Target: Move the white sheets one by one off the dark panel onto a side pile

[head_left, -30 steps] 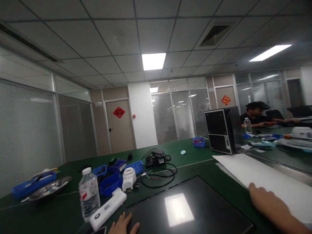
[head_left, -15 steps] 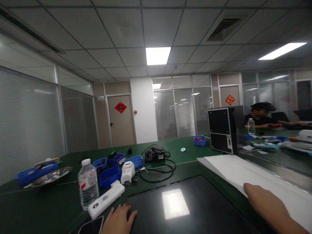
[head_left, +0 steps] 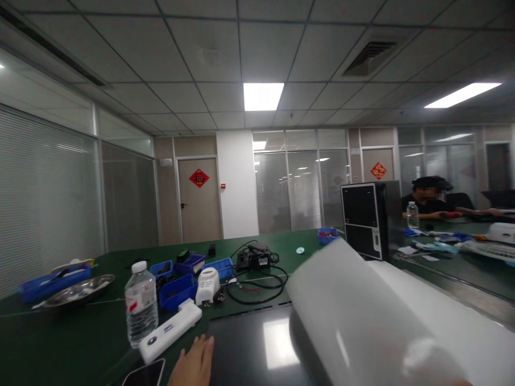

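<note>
My left hand [head_left: 193, 362] lies flat at the left edge of a black glossy panel [head_left: 249, 343], fingers stretched out and holding nothing. A ceiling light is mirrored in the panel. A translucent white plastic sheet [head_left: 346, 305] curls up over the panel's right part, its far edge raised. Only a sliver of my right hand [head_left: 462, 382] shows at the bottom right; the rest is behind the lifted sheet, which it appears to grip. Another white sheet [head_left: 442, 305] lies flat to the right. Beside my left hand are a phone [head_left: 145, 373] and a white handheld device [head_left: 171, 331].
A water bottle [head_left: 140, 305] stands at the left, near blue bins [head_left: 177, 292] and a metal dish [head_left: 80, 292]. Coiled black cables [head_left: 257, 289] lie behind the panel. A black computer tower [head_left: 372, 220] stands back right; a person [head_left: 428, 201] sits beyond it.
The translucent sheet has been raised and curled leftward over the panel, now covering most of my right hand. My left hand's fingers have drawn closer together.
</note>
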A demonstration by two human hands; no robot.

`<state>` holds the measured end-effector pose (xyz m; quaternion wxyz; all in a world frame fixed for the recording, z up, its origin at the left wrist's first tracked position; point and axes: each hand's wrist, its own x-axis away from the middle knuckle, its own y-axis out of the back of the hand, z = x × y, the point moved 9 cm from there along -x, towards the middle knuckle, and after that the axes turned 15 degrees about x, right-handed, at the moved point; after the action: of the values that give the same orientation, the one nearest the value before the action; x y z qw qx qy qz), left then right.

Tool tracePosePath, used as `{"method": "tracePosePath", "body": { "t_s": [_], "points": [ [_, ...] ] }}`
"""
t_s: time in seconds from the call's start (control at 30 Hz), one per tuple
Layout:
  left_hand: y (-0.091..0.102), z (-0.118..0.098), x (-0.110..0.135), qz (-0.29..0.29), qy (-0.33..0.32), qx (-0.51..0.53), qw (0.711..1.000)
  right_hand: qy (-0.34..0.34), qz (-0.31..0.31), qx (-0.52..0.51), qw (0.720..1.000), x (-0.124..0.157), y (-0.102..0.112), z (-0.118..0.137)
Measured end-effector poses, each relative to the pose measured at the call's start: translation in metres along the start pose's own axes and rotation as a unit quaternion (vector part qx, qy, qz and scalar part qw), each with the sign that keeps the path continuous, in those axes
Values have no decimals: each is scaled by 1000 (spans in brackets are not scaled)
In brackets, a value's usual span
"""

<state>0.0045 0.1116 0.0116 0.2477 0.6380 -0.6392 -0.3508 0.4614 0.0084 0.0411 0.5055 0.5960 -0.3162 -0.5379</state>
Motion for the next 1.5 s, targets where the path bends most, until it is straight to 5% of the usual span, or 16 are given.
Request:
{"method": "tracePosePath", "body": {
  "t_s": [0.17,0.5,0.93,1.23,1.37,1.5],
  "points": [
    [14,18,-2,-49,7,144,988,60,35,-15,997,-1,-3,33],
    [17,19,1,-38,53,235,970,97,-14,21,995,3,2,31],
    [7,12,-2,-47,20,82,995,27,137,-89,986,11,-11,27],
    [-1,6,-4,-3,37,32,999,45,124,-81,988,9,-12,31],
    [-3,3,-3,-4,26,0,1000,35,78,-14,996,1,-18,10],
    [-3,4,-3,-10,19,12,1000,-130,13,179,975,-9,-12,-65]
  ]
}}
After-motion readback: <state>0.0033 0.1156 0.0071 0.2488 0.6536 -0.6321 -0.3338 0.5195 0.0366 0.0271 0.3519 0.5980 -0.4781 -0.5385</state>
